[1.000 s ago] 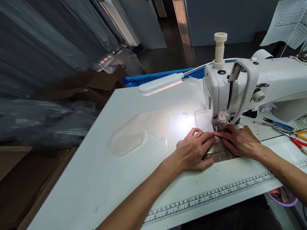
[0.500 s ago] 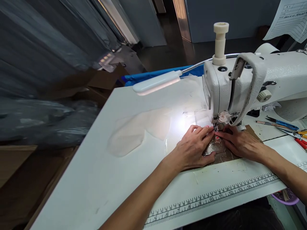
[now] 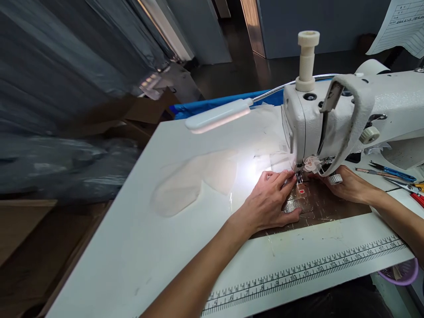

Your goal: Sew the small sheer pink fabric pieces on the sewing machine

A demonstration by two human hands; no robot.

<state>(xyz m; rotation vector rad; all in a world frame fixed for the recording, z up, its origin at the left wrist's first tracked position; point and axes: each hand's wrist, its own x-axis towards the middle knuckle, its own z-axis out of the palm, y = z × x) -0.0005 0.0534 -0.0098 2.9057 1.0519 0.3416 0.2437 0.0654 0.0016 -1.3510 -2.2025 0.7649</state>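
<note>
A white sewing machine (image 3: 298,119) stands at the right, its presser foot (image 3: 299,176) low over a brown, shiny plate (image 3: 331,205). My left hand (image 3: 273,201) lies palm down just left of the foot, fingers spread and fingertips beside it. Right of the foot, behind the thumb screw, is my right hand (image 3: 347,185); its fingertips are partly hidden by the machine, and what they touch cannot be made out. Thin whitish fabric (image 3: 280,161) lies behind my left fingers. Two pale, sheer cut pieces (image 3: 179,190) rest on the white table (image 3: 132,247).
A lit lamp (image 3: 218,115) reaches over the table. Blue snips (image 3: 392,171) and scissors (image 3: 402,184) lie at the right. A printed ruler (image 3: 298,276) runs along the front edge, with a purple basket (image 3: 402,274) below. Cartons and plastic-wrapped goods (image 3: 66,168) are at the left.
My right hand has moved right and back from the front of the presser foot, uncovering more of the brown plate. My left hand has stayed nearly in place. The view has shifted slightly.
</note>
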